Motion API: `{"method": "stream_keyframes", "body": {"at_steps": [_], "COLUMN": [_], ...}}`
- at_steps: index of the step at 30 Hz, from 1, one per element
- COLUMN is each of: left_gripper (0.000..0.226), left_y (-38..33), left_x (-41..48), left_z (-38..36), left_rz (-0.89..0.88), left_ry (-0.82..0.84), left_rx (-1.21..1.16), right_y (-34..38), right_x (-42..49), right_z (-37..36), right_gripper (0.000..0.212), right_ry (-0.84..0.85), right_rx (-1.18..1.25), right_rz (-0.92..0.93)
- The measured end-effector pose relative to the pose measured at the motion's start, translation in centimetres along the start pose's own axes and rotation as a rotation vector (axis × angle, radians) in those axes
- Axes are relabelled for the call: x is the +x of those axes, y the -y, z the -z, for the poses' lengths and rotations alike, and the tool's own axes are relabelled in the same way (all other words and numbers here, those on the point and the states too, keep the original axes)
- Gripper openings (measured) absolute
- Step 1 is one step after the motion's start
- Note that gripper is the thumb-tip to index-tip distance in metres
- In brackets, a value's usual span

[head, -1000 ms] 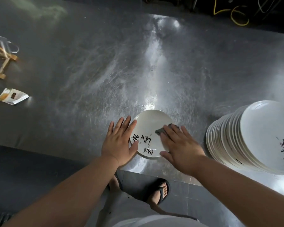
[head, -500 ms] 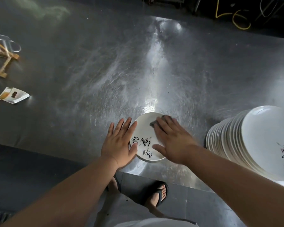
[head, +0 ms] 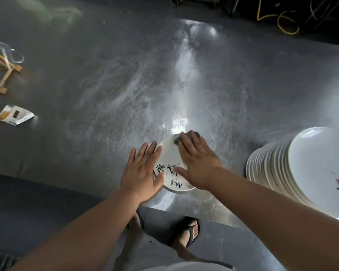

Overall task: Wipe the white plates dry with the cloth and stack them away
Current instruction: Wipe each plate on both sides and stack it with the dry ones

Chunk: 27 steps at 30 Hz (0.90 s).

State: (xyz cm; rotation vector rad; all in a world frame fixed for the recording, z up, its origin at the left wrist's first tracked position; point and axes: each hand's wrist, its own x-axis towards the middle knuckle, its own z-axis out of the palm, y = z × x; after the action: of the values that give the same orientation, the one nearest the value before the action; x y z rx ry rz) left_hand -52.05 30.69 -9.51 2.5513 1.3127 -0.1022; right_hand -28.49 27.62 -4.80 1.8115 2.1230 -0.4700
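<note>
White plate (head: 169,155) is laid flat on the steel table (head: 106,85), at its near edge. Its left rim is covered by the left hand (head: 143,173), fingers (head: 152,153) straight and spread. Dark cloth (head: 177,141) is pressed onto the plate's far side under the flat, extended right hand (head: 199,166). Stack of plates (head: 272,169) is seen well right of the right fingers.

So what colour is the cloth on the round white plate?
Dark grey; the small wiping cloth shows best in the head view, under the right hand.
</note>
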Motion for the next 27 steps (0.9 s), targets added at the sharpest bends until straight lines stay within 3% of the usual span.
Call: {"method": "stream_keyframes", "body": {"at_steps": [3,10,15,17,21,24,27], "left_gripper": [0.078,0.080,0.060,0.064,0.082,0.083,0.080], "left_y": [0.1,0.0,0.1,0.2,0.1,0.1,0.1], "left_x": [0.0,-0.3,-0.5,-0.3,-0.2,-0.3,-0.4], "left_z": [0.0,-0.1,-0.3,-0.1,0.3,0.2,0.2], "left_rz": [0.013,0.016,-0.085,-0.080,-0.029,-0.033,-0.042], "left_ry": [-0.035,-0.057,-0.050,-0.025,0.031,-0.013,-0.027], "left_rx": [-0.033,-0.079,-0.003,0.003,0.039,-0.019,0.005], "right_y": [-0.3,2.6,0.5,0.3,1.7,3.4,2.3], "right_x": [1.7,-6.2,-0.4,1.1,-2.6,-6.2,-3.6], "right_z": [0.5,-1.5,0.5,1.0,-0.8,-1.4,-0.1], "right_gripper": [0.096,0.096,0.091,0.089,0.093,0.099,0.095], "right_ry": [0.002,0.073,-0.007,0.011,0.057,0.117,0.097], "right_rx": [-0.014,0.111,0.075,0.041,0.122,0.090,0.099], "right_rz": [0.031,-0.228,-0.070,-0.010,-0.118,-0.168,-0.176]}}
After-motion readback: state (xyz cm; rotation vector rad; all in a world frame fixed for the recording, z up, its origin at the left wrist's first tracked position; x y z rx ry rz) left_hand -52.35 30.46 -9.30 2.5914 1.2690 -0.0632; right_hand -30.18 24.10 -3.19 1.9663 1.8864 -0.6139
